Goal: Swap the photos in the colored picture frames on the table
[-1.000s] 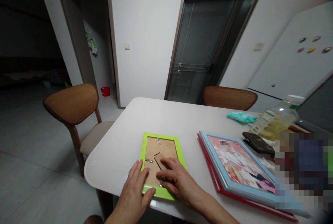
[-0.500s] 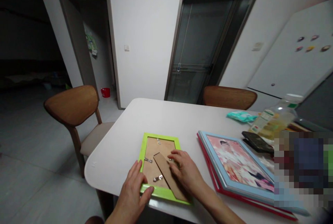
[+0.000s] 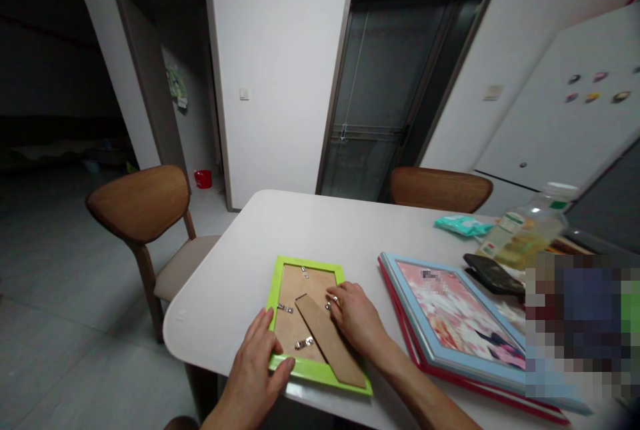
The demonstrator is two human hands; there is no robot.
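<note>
The bench point(image 3: 225, 283) bears a blue-framed picture point(image 3: 463, 313) toward its right and, at its near edge by the left corner, a green frame point(image 3: 274, 287), back up, its backing board point(image 3: 290, 329) seated. The left hand point(image 3: 257, 357) steadies the rim, fingers spread loosely. The right hand point(image 3: 357, 320) bends its fingers at the right clip point(image 3: 329, 305); pinching or pushing, I cannot tell. The stand leg point(image 3: 330, 343) lies slantwise, uncovered now; a second ago the right hand covered it. Clip work looks part-done: top clip point(image 3: 305, 273) and left clip point(image 3: 286, 309) seemingly reach the rim, bottom clip point(image 3: 303, 343) seems clear.
</note>
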